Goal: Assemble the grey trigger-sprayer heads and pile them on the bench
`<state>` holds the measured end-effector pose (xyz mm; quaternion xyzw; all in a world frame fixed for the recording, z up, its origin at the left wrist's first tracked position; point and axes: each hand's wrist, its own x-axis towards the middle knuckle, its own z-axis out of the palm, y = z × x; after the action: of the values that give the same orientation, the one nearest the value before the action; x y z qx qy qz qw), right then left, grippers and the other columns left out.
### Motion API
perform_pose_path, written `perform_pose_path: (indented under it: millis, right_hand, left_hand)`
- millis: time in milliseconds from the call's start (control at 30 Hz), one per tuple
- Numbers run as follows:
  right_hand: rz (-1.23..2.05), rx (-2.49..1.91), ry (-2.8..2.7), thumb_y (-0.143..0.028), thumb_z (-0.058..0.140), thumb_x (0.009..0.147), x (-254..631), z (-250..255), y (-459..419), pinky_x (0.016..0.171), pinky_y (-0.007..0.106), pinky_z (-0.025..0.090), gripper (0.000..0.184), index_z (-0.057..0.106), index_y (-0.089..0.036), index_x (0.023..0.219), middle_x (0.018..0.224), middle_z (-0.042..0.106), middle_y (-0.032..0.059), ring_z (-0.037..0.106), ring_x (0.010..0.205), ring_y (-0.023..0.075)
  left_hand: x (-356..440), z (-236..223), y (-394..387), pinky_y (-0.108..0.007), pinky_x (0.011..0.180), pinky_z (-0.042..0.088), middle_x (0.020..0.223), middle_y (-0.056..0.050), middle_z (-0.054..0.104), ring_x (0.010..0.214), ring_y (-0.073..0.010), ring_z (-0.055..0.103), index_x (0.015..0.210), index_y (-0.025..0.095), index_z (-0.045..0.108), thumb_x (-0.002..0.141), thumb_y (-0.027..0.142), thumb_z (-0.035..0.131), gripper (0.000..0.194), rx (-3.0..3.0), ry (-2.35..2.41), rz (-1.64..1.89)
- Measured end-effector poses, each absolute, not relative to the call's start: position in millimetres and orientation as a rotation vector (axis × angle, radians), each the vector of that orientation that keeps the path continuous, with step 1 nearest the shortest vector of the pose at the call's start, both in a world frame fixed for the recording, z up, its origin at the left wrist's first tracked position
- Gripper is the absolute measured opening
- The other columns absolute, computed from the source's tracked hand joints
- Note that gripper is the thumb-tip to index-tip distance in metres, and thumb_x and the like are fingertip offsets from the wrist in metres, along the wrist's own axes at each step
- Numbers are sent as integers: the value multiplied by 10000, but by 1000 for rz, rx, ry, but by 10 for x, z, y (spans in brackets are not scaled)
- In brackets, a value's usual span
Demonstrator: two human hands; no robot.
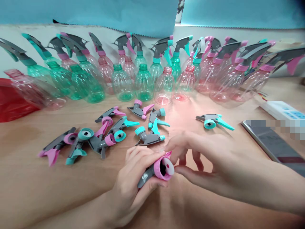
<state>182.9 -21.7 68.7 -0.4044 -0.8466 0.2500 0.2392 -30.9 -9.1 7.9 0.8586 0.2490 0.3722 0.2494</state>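
My left hand [133, 179] is wrapped round a grey trigger sprayer head [146, 176] with a pink screw collar [159, 168], its open end turned toward the camera. A small white disc [168, 166] stands tilted in the mouth of that collar. Beside it is my right hand [202, 156], fingers curved and apart. Its thumb tip is at the edge of the disc, though I cannot tell whether it touches. The right index fingertip reaches over the sprayer head near a pink part, mostly hidden.
Loose sprayer heads [95, 138] with pink or teal collars lie ahead; another [209, 122] lies apart at right. Behind stand pink and green bottles [144, 84], some uncapped, some with sprayers on. A red bag [16, 101] is at left, a phone [269, 140] and white power strip [283, 109] at right.
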Motion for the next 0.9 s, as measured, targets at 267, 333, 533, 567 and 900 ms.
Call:
perform_pose_path:
  millis: [267, 333, 533, 567, 900]
  right_hand:
    - [686, -1093, -2301, -161, 565, 843, 1817, 665, -225, 608, 162, 401, 214, 477, -251, 1016, 884, 620, -84, 545, 718, 40]
    - [659, -1089, -2297, -154, 561, 840, 1808, 667, -229, 606, 160, 405, 241, 476, -246, 1046, 875, 615, -84, 543, 714, 38]
    - [630, -1073, -2289, -148, 560, 838, 1791, 685, -225, 623, 144, 420, 262, 480, -225, 1076, 884, 605, -75, 545, 707, 27]
    - [628, -1091, -2289, -152, 564, 836, 1794, 687, -226, 625, 147, 422, 271, 480, -229, 1081, 880, 606, -77, 546, 706, 29]
    - [715, -1091, -2248, -146, 580, 821, 1817, 654, -210, 660, 166, 433, 355, 446, -257, 1130, 916, 613, -73, 569, 796, 47]
  left_hand:
    - [-319, 47, -90, -329, 897, 362, 1022, -58, 597, 987, -191, 516, 1219, 168, 468, 937, 295, 474, 309, 2338, 692, 1001]
    - [-316, 45, -90, -326, 905, 356, 1020, -52, 593, 987, -189, 514, 1225, 173, 464, 937, 302, 472, 317, 2338, 708, 980]
    - [-313, 42, -85, -336, 916, 350, 1036, -54, 596, 988, -194, 523, 1239, 185, 456, 939, 297, 467, 320, 2338, 687, 986]
    - [-312, 43, -87, -343, 921, 349, 1051, -58, 597, 997, -198, 522, 1238, 185, 456, 939, 302, 467, 322, 2335, 688, 983]
    - [-310, 39, -93, -332, 917, 351, 1058, -60, 593, 1008, -192, 515, 1233, 187, 462, 944, 309, 455, 314, 2317, 686, 986]
